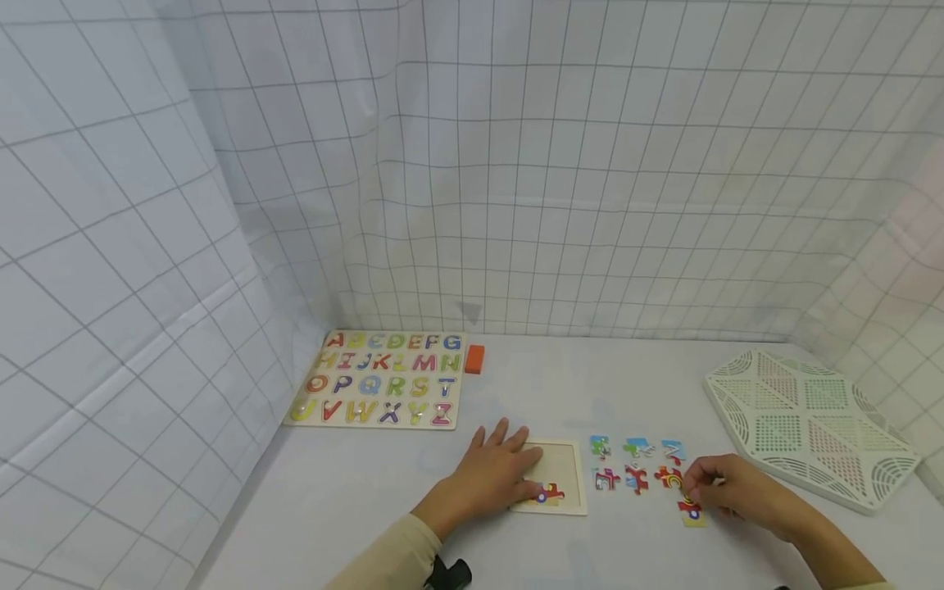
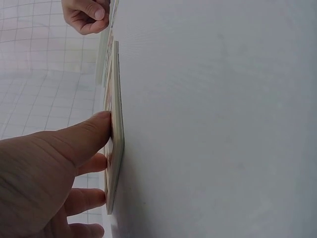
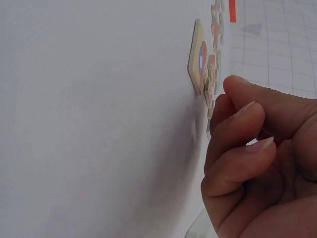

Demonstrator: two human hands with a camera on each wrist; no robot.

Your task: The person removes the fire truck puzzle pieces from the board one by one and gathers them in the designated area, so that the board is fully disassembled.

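My left hand (image 1: pixel 496 475) lies with fingers spread across the left side of a shallow wooden puzzle tray (image 1: pixel 582 492). Its thumb (image 2: pixel 89 136) presses near the tray's front edge. Inside the tray, beside the thumb, sits a red, blue and yellow jigsaw piece (image 1: pixel 550 493). My right hand (image 1: pixel 730 487) is at the right end of the loose pieces, its fingers curled and the thumb close to the index finger. A piece with a blue ring (image 1: pixel 692 515) lies just below those fingertips, and a red piece (image 1: pixel 668 477) to their left. Whether the fingertips pinch a piece is hidden.
Several other jigsaw pieces (image 1: pixel 606 478) lie in rows right of the tray. At the back left are an alphabet board (image 1: pixel 372 395) and an orange block (image 1: pixel 474 359). A pale perforated panel (image 1: pixel 811 418) lies far right. Gridded white curtain (image 1: pixel 560 205) surrounds the table.
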